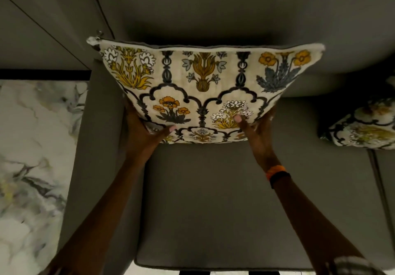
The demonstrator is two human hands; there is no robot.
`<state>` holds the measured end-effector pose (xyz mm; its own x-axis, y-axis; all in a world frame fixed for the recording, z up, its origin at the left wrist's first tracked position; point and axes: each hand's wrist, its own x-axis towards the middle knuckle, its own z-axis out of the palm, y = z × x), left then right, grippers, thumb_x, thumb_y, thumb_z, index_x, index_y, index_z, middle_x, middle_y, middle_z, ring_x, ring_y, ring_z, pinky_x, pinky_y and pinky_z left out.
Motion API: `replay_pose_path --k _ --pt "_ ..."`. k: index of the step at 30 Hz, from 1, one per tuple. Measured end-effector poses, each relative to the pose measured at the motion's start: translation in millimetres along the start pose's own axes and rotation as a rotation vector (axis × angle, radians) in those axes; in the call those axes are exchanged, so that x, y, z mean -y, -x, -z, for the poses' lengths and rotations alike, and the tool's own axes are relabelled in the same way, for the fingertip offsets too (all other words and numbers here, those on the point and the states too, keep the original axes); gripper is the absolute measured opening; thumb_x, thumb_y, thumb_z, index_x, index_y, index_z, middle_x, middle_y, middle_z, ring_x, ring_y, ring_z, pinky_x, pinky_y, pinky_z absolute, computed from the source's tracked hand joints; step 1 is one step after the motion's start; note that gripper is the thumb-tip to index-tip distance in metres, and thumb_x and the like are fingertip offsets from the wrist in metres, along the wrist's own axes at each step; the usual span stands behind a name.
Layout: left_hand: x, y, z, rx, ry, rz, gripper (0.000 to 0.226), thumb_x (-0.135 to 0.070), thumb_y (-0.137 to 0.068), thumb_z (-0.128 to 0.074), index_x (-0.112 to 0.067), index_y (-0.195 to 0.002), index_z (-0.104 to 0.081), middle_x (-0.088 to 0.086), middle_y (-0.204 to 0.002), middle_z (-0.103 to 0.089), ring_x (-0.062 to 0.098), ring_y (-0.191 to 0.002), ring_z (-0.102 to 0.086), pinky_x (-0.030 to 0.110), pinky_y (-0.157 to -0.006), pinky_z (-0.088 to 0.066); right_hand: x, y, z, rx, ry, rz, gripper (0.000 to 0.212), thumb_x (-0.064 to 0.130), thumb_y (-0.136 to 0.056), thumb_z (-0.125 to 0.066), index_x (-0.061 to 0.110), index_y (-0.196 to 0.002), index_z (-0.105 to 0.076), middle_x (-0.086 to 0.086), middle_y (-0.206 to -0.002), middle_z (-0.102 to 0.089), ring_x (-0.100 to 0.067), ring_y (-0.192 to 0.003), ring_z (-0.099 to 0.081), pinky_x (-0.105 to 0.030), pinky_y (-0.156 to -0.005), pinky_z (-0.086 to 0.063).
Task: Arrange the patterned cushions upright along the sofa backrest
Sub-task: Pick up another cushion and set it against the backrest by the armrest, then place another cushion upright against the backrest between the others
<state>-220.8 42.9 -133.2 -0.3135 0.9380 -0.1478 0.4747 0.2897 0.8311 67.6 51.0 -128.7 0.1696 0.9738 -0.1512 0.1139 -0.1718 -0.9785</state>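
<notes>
Cushion (203,90) stands upright at the far end of the seat (213,200), leaning on the backrest (213,13); left hand (145,131) and right hand (258,125) clasp its lower corners, thumbs on front, likely steadying it; second cushion (363,125) lies right, probably next.

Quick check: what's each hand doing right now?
Left hand: gripping the patterned cushion at its lower left corner.
Right hand: gripping the same cushion's lower right corner.

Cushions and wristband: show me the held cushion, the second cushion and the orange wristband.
held cushion (203,90): head view, middle of its patterned face.
second cushion (363,129): head view, its visible face.
orange wristband (275,171): head view, the band's orange strip.
</notes>
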Motion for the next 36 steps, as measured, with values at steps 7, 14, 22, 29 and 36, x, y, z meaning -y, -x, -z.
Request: replay_pose_path --k 7,14,22,29,36 --pt "-10 129 -69 -0.086 -0.175 0.132 0.133 -0.07 -0.064 -0.073 -0.012 -0.163 -0.006 0.019 -0.168 -0.017 0.034 -0.153 -0.022 0.041 -0.118 -0.026 -39 68 41 -0.159 0.44 -0.088 0.112 0.072 -0.078 -0.071 0.026 -0.165 -0.019 -0.004 -0.171 -0.023 -0.024 -0.157 -0.025 -0.058 -0.125 -0.027" --pt "-50 215 -216 0.277 -0.24 -0.047 0.12 -0.068 -0.074 -0.072 -0.015 -0.161 -0.009 0.019 -0.161 -0.026 0.038 -0.146 -0.036 0.053 -0.112 -0.045 -77 100 176 -0.078 0.803 -0.057 0.094 0.061 -0.077 -0.064 0.02 -0.156 -0.035 -0.016 -0.164 -0.036 -0.037 -0.149 -0.035 -0.061 -0.116 -0.037" --pt "-148 245 -380 0.445 -0.166 -0.036 0.124 -0.049 -0.076 -0.085 -0.019 -0.16 0.002 0.013 -0.169 -0.012 0.03 -0.155 -0.021 0.042 -0.122 -0.032 -99 45 398 -0.208 0.768 -0.124 0.101 0.036 -0.08 -0.087 0.011 -0.16 -0.031 -0.021 -0.164 -0.032 -0.041 -0.15 -0.034 -0.061 -0.118 -0.037" --pt "-229 184 -440 0.363 0.129 -0.035 0.142 -0.046 -0.06 -0.093 -0.031 -0.162 0.004 0.002 -0.171 -0.005 0.02 -0.156 -0.017 0.034 -0.121 -0.029 -76 -45 535 -0.455 0.293 -0.125 0.137 0.046 -0.069 -0.095 0.015 -0.167 -0.006 -0.016 -0.171 -0.018 -0.033 -0.156 -0.025 -0.059 -0.125 -0.029" --pt "-268 132 -480 0.4 0.295 -0.163 0.128 -0.015 -0.06 -0.099 0.001 -0.158 -0.018 0.011 -0.16 -0.039 0.002 -0.143 -0.045 0.03 -0.115 -0.045 -56 -108 560 0.029 0.182 -0.055 0.095 0.015 -0.069 -0.098 0.008 -0.15 -0.049 -0.002 -0.144 -0.067 -0.016 -0.134 -0.064 -0.039 -0.107 -0.057"
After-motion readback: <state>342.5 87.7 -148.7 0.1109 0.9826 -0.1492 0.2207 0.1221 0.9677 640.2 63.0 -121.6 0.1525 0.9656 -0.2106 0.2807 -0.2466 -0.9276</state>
